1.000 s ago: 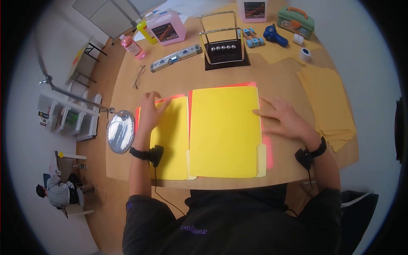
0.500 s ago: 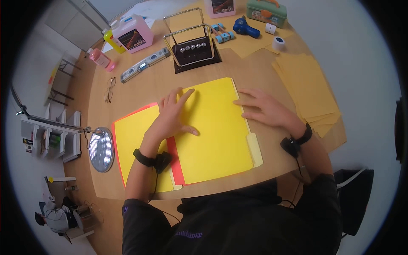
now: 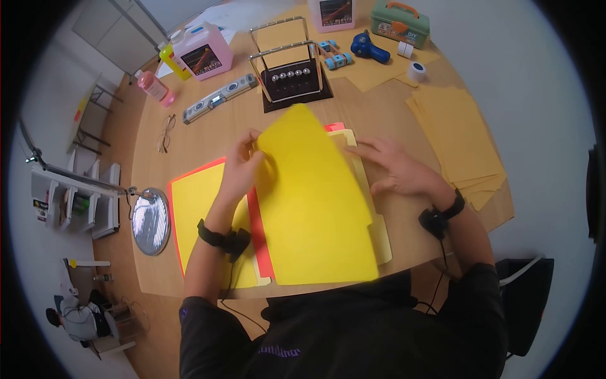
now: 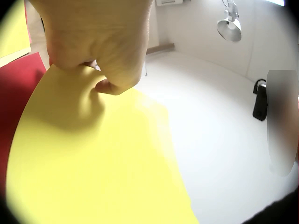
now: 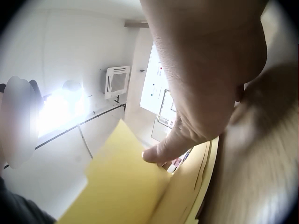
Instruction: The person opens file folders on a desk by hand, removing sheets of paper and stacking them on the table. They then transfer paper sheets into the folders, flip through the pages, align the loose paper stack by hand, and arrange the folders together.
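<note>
The left hand (image 3: pixel 241 165) pinches the left edge of a yellow folder sheet (image 3: pixel 309 208), whose right side stands lifted off the stack. Beneath it a paler inner sheet (image 3: pixel 361 158) shows, and red folder edges (image 3: pixel 260 243) stick out on the left. In the left wrist view the thumb (image 4: pixel 110 87) presses on the yellow sheet (image 4: pixel 93 158). The right hand (image 3: pixel 398 167), fingers extended, rests at the pale sheet's upper right edge. In the right wrist view its thumb (image 5: pixel 168 148) is beside the raised yellow sheet (image 5: pixel 121 182). Another yellow folder (image 3: pixel 199 215) lies to the left.
Behind stand a Newton's cradle (image 3: pixel 297 95), a level (image 3: pixel 219 98), pink jugs (image 3: pixel 205 54) and a green toolbox (image 3: pixel 399 26). Glasses (image 3: pixel 166 134) and a round mirror-like disc (image 3: pixel 150 222) are on the left. Tan envelopes (image 3: pixel 457 139) lie on the right.
The left hand moved from the left folder to the middle one and took hold of its yellow cover, which has lifted at the right. The right hand stays near the right edge.
</note>
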